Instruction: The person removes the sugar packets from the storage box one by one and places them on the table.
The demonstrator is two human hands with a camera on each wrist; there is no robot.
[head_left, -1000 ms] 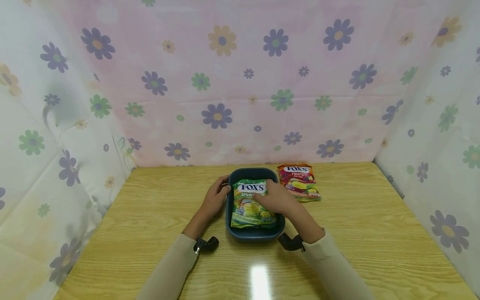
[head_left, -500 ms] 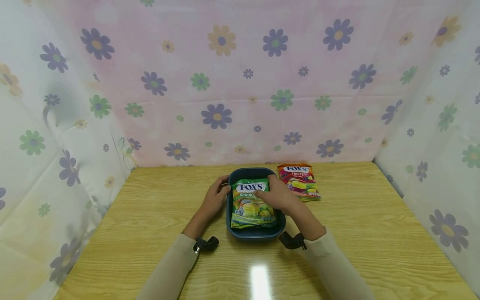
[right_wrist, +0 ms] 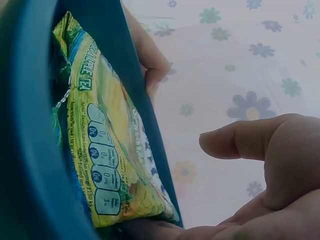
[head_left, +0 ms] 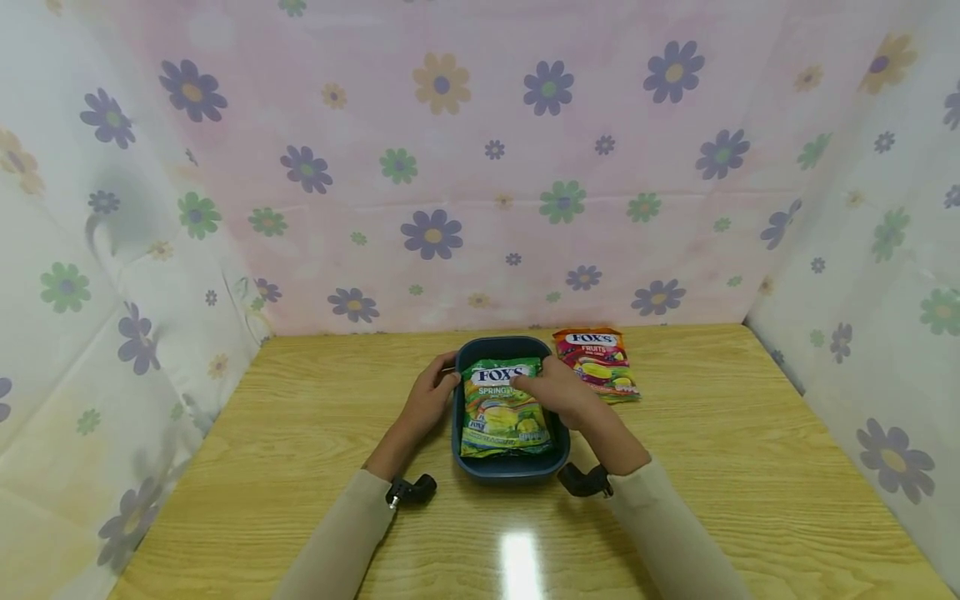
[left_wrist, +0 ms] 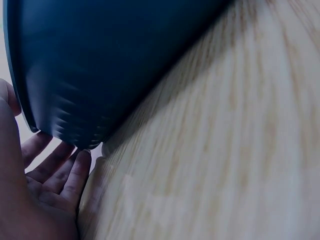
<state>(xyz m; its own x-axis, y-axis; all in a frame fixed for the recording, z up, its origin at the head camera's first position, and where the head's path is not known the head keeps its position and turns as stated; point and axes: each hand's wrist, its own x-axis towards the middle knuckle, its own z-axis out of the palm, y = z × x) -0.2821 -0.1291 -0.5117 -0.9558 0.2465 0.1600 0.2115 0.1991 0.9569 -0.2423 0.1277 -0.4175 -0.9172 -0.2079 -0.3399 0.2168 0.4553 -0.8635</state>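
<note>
A dark blue rectangular plastic container (head_left: 510, 478) stands mid-table, holding a green Fox's Spring Tea candy bag (head_left: 501, 417) face up. At its left side my left hand (head_left: 427, 398) grips the wall, thumb at the rim. In the left wrist view, fingers (left_wrist: 75, 175) touch the outside of the container (left_wrist: 95, 65). My right hand (head_left: 566, 396) reaches over the right rim beside the bag. In the right wrist view its thumb (right_wrist: 230, 140) is stretched out clear of the candy bag (right_wrist: 105, 145), while the other fingers lie low by the bag's edge, partly hidden.
A red Fox's Fruits candy bag (head_left: 597, 364) lies flat on the wooden table (head_left: 322, 417), just right of the container. Flower-printed cloth (head_left: 480, 275) closes off the back and both sides. A small black wrist device (head_left: 585, 481) sits at each cuff.
My right hand has shifted slightly right, uncovering more of the green bag's lettering, and the thumb has drawn back across it. The left hand and container have stayed in place.
</note>
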